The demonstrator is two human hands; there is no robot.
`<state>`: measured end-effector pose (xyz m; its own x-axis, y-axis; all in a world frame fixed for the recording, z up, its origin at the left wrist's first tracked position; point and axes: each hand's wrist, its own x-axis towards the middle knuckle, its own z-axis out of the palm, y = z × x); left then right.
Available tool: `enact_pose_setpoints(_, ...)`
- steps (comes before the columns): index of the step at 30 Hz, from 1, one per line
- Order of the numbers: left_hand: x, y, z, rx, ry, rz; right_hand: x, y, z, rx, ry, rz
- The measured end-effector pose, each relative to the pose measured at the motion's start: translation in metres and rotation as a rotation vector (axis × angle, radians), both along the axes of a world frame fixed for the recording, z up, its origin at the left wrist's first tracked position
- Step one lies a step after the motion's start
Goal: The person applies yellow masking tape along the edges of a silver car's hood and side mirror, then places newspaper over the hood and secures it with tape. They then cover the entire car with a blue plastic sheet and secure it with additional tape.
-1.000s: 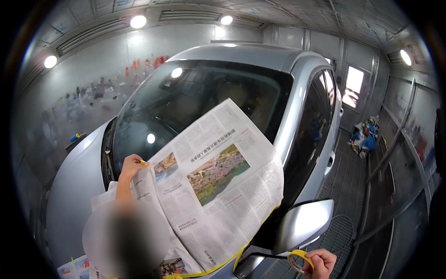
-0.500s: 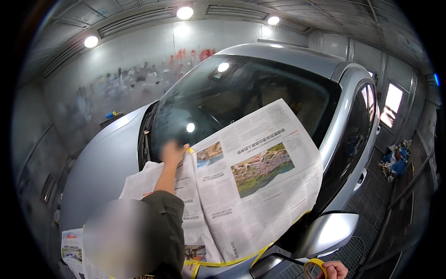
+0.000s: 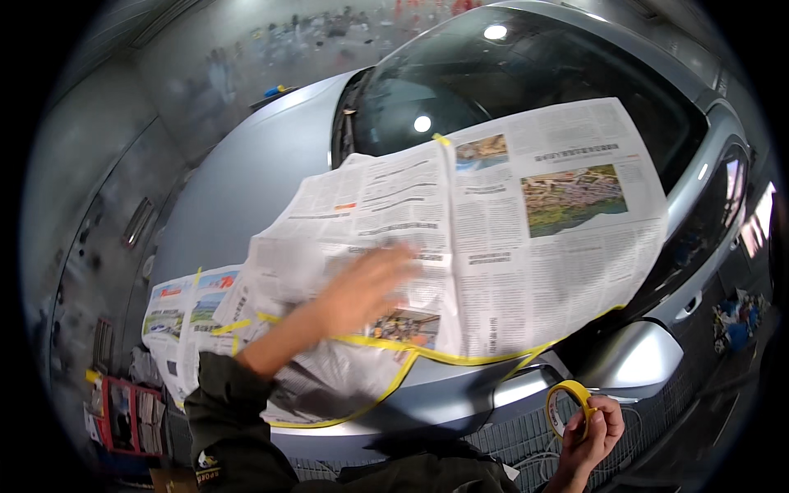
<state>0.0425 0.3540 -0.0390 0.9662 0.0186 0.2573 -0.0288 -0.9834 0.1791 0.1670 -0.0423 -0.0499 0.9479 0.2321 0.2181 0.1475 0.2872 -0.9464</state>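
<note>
Fingers curled, the right hand [image 3: 598,435] holds a roll of yellow tape [image 3: 583,396] by its lower right side, the roll tilted up on edge. This hand is low in view at the right, its forearm rising from the lower edge, just in front of the silver side mirror [image 3: 637,361]. The left arm, in a dark sleeve [image 3: 238,419], reaches up and rightward across the car's flank. The left hand [image 3: 367,289] is a blur over the newspaper sheets [image 3: 559,263], hiding part of the print; whether it touches the paper or grips anything, I cannot tell.

The sheets overlap across the fender area and the lower windshield [image 3: 526,70], and a yellow tape strip [image 3: 472,360] follows their lower border. A small yellow tab [image 3: 442,140] sits at the upper edge, where two sheets meet. Further left, more newspaper [image 3: 173,345] hangs over the front of the car. The side mirror juts out between the paper's right end and the grated floor [image 3: 657,427].

Beyond lie the bare silver hood [image 3: 263,181], a red rack [image 3: 105,411] at lower left, a mixed heap [image 3: 740,322] at far right and the grey, paint-marked wall [image 3: 189,107].
</note>
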Motion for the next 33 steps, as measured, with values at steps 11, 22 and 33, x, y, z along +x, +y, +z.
enact_pose_setpoints(11,-0.161,0.074,-0.094,-0.150,0.259,0.623,-0.030,0.041,0.012,-0.047,0.019,0.372)
enact_pose_setpoints(22,-0.153,0.075,-0.093,0.116,0.219,1.000,-0.050,0.039,0.012,-0.139,-0.091,0.418)
enact_pose_setpoints(33,-0.046,-0.090,-0.042,-0.273,-0.178,0.153,-0.057,0.036,0.000,-0.385,-0.185,0.555)
